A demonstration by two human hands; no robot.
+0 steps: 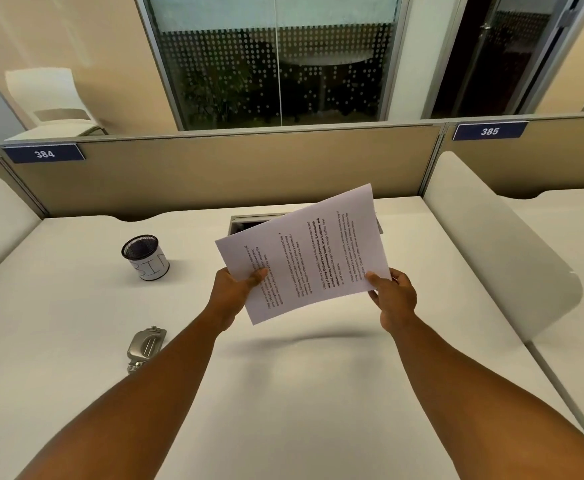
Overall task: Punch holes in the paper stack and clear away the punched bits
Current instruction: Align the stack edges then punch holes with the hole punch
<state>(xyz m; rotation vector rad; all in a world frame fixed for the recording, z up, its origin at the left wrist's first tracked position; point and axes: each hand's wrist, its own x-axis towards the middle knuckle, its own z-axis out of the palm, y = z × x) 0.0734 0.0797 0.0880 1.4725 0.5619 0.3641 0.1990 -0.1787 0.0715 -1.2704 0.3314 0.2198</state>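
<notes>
Head view, looking forward and down: I see both hands raised above the white worktop (283, 393), sharing one paper stack (304, 254). My left hand (236, 291) pinches the stack's near left corner, thumb on the printed face and fingers hidden beneath. My right hand (392, 296) pinches the near right corner the same way. The sheets hang clear of the surface, casting a soft shadow below, and they are tilted so the right far corner sits highest. The text lines run away from me, so the stack's long axis lies roughly left to right between my hands.

Outward from the hands, the metal hole punch (146, 344) lies on the worktop down and to the left, just beside my left forearm, well apart from the right hand. Its long axis points roughly away from me. I judge the left hand is the nearer one, so the paper must travel down and leftward to meet it.

Farther left and back stands a mesh bin cup (146, 258), upright.
</notes>
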